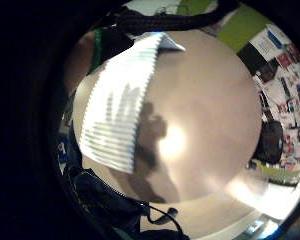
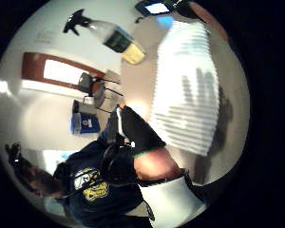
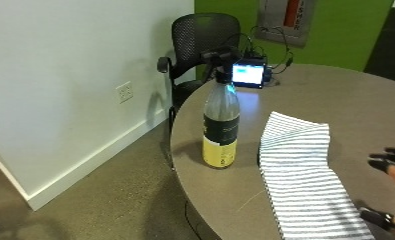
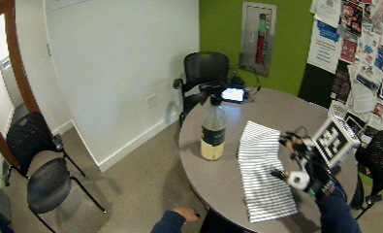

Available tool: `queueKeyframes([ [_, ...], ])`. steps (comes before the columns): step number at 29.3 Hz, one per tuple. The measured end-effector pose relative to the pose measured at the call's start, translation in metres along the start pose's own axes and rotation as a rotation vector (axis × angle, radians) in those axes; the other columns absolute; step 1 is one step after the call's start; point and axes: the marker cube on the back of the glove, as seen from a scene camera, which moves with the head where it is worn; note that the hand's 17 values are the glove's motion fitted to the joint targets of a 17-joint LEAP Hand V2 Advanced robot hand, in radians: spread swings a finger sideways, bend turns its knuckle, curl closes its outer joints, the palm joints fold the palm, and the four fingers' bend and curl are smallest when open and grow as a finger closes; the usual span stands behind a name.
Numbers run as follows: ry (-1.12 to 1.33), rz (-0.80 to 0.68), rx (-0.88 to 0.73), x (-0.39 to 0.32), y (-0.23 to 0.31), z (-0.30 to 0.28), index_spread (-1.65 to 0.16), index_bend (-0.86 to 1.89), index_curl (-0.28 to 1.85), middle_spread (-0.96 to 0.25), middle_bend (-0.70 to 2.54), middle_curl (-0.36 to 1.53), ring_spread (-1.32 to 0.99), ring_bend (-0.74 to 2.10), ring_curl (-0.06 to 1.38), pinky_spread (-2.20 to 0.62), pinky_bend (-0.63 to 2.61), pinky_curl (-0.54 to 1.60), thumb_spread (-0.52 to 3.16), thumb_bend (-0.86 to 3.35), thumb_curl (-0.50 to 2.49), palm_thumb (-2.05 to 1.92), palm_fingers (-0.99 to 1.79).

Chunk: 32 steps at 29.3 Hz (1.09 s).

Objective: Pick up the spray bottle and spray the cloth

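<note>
A clear spray bottle with a black trigger head, a dark label and yellow liquid stands upright near the table's left edge. Right beside it a grey-and-white striped cloth lies flat, reaching toward the front edge. My gloved right hand hovers above the table on the cloth's far side from the bottle, fingers spread, holding nothing. In the wide outside view the hand is clear of the cloth and well away from the bottle. The hand's shadow, fingers apart, falls on the cloth.
The round brown table carries a small device with a lit screen and cables at its back. A black mesh chair stands behind the table. The person's bare left hand hangs below the front edge.
</note>
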Motion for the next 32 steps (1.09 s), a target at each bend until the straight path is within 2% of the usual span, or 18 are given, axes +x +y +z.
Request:
queueKeyframes([
  [7, 0.097, 0.246, -0.064, 0.057, 0.095, 0.023, -0.39, 0.2, 0.41, -0.01, 0.17, 0.32, 0.02, 0.19, 0.27, 0.24, 0.45, 0.35, 1.05, -0.06, 0.51, 0.28, 0.35],
  [14, 0.115, 0.4, -0.042, 0.108, 0.126, 0.046, -0.4, 0.2, 0.41, -0.01, 0.17, 0.31, 0.03, 0.18, 0.27, 0.26, 0.4, 0.34, 1.06, -0.03, 0.46, 0.26, 0.37],
  [26, 0.183, 0.337, -0.045, 0.094, 0.095, 0.052, -0.4, 0.21, 0.4, -0.01, 0.16, 0.29, 0.04, 0.18, 0.25, 0.27, 0.36, 0.33, 1.09, -0.02, 0.41, 0.28, 0.4],
  [32, 0.156, 0.338, -0.053, 0.096, 0.098, 0.055, -0.4, 0.22, 0.39, -0.01, 0.16, 0.28, 0.04, 0.18, 0.25, 0.27, 0.35, 0.34, 1.1, -0.02, 0.39, 0.29, 0.41],
])
